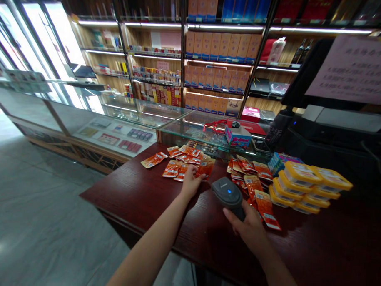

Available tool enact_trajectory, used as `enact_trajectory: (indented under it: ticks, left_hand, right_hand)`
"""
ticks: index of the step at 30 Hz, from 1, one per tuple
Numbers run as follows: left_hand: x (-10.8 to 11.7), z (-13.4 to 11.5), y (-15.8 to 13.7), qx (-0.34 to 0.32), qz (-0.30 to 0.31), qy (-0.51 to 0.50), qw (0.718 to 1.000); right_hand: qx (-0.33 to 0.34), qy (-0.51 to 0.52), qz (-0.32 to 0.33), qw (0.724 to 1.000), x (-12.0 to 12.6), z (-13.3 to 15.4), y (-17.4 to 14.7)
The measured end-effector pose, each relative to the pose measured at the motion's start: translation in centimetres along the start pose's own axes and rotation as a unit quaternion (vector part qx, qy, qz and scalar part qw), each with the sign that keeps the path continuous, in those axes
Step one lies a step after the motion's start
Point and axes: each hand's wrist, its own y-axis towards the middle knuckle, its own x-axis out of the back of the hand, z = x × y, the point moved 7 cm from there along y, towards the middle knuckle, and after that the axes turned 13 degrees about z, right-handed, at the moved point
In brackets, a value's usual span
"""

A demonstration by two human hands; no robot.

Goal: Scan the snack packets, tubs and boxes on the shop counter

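My right hand (251, 226) is wrapped round the handle of a dark grey barcode scanner (224, 189), whose blue light is lit. The scanner's head points toward the packets on the left. With closed fingers my left hand (192, 182) grips an orange snack packet (208, 166) at the right side of a loose spread of similar packets (171, 169). One packet (154, 159) lies apart at the far left of that spread. To the right of the scanner is a second heap of orange packets (253, 182), some partly behind my right hand.
Yellow-lidded plastic boxes (302, 174) are stacked on the dark wooden counter (132, 195), right of the heap. A monitor (305, 72) with a pink notice stands behind them. Glass display cases (125, 132) adjoin the counter. A colourful box (238, 136) sits on the glass.
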Motion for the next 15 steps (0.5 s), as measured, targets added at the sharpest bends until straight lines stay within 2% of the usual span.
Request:
enact_trajectory:
  ticks: [4, 11, 15]
  left_hand:
    - [0.0, -0.4, -0.2, -0.019, 0.003, 0.015, 1.000]
    - [0.2, -0.8, -0.2, -0.031, 0.007, 0.105, 0.994]
    - [0.3, -0.5, -0.1, -0.029, -0.005, 0.078, 0.996]
  right_hand:
    - [-0.013, 0.082, 0.033, 0.996, -1.0, 0.8, 0.5]
    - [-0.039, 0.160, 0.041, 0.985, -1.7, 0.7, 0.6]
    - [-0.045, 0.175, 0.045, 0.983, -1.8, 0.8, 0.4]
